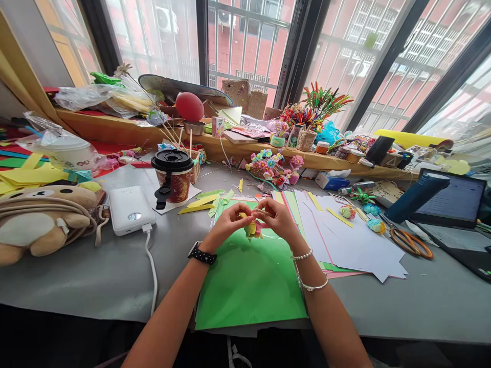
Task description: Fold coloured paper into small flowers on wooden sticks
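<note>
My left hand point(229, 222) and my right hand point(276, 217) meet over a green paper sheet point(249, 281) on the grey table point(95, 271). Both pinch a small folded paper flower point(253, 228), yellow with pink and green parts, held between the fingertips just above the sheet. A black watch sits on my left wrist. Bead bracelets circle my right wrist. A stack of white and coloured paper point(345, 240) lies right of my right hand. Yellow and green paper strips point(203, 201) lie just beyond my left hand.
A lidded coffee cup point(172, 176) and a white power bank point(130, 209) with its cable stand at left, beside a plush bear point(38, 220). Finished paper flowers point(272, 166), scissors point(408, 240), a laptop point(452, 202) and a cluttered windowsill point(230, 145) surround the work area.
</note>
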Demonstrator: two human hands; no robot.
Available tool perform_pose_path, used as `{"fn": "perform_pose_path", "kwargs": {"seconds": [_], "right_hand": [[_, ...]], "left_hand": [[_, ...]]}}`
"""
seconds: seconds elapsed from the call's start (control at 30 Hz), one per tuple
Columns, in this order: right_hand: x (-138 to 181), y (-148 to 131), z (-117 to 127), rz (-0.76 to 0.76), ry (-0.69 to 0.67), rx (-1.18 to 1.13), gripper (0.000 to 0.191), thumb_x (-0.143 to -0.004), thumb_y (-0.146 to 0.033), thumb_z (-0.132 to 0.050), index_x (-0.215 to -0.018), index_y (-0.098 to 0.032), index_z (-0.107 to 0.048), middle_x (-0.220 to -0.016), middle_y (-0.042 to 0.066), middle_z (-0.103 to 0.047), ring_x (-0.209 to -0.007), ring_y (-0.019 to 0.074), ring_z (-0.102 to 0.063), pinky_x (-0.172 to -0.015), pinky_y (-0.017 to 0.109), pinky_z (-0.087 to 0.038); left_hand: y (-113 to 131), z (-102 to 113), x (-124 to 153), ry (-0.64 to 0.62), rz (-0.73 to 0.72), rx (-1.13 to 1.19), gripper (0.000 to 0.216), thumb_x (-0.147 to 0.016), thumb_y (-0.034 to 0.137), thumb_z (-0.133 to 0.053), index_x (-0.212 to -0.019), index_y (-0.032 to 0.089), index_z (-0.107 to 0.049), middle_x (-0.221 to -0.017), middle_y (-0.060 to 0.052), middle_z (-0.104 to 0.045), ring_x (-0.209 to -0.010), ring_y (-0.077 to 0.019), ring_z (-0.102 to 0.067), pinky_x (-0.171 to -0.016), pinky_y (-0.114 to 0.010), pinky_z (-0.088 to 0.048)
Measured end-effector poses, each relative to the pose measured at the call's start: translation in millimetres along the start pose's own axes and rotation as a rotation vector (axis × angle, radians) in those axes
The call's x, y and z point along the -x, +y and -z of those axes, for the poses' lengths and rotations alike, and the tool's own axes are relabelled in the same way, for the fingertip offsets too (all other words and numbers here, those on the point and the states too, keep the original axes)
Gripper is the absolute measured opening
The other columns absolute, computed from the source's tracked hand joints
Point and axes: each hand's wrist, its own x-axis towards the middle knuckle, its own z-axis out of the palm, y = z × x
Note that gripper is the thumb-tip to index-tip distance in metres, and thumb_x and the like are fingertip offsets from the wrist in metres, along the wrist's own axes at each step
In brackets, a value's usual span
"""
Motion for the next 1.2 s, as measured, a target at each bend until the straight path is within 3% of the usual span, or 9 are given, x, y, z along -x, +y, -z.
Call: {"fn": "perform_pose_path", "kwargs": {"seconds": [0.4, 0.8, 1.2], "right_hand": [[1.4, -2.8, 9.1, -0.053, -0.127, -0.060, 0.024, -0.071, -0.039, -0.058, -0.076, -0.016, -0.053, -0.048, -0.009, -0.029, -0.043, 0.0048, -0.026, -0.039, 0.019, -0.019], [0.9, 0.5, 7.8, -0.059, -0.137, -0.064, 0.022, -0.069, -0.035, -0.059, -0.075, -0.016, -0.052, -0.047, -0.009, -0.031, -0.042, 0.0045, -0.026, -0.039, 0.018, -0.019], [-0.8, 0.6, 2.3, -0.038, -0.088, 0.112, 0.012, -0.070, -0.026, -0.057, -0.072, -0.017, -0.050, -0.051, -0.008, -0.036, -0.043, 0.0050, -0.031, -0.041, 0.018, -0.023]], "left_hand": [[1.2, 0.7, -0.8, -0.008, 0.054, 0.044, 0.026, -0.062, 0.029, -0.068, -0.077, 0.014, -0.052, -0.074, 0.002, -0.052, -0.064, -0.0090, -0.054, -0.058, -0.021, -0.042], [0.6, 0.7, -0.9, 0.008, 0.051, 0.024, 0.029, -0.061, 0.032, -0.068, -0.076, 0.014, -0.052, -0.075, 0.000, -0.053, -0.066, -0.0103, -0.054, -0.058, -0.021, -0.043], [-8.5, 3.4, -6.8, 0.025, 0.016, -0.074, 0.029, -0.062, 0.035, -0.067, -0.074, 0.014, -0.049, -0.073, 0.001, -0.054, -0.067, -0.0109, -0.055, -0.062, -0.023, -0.042]]}}
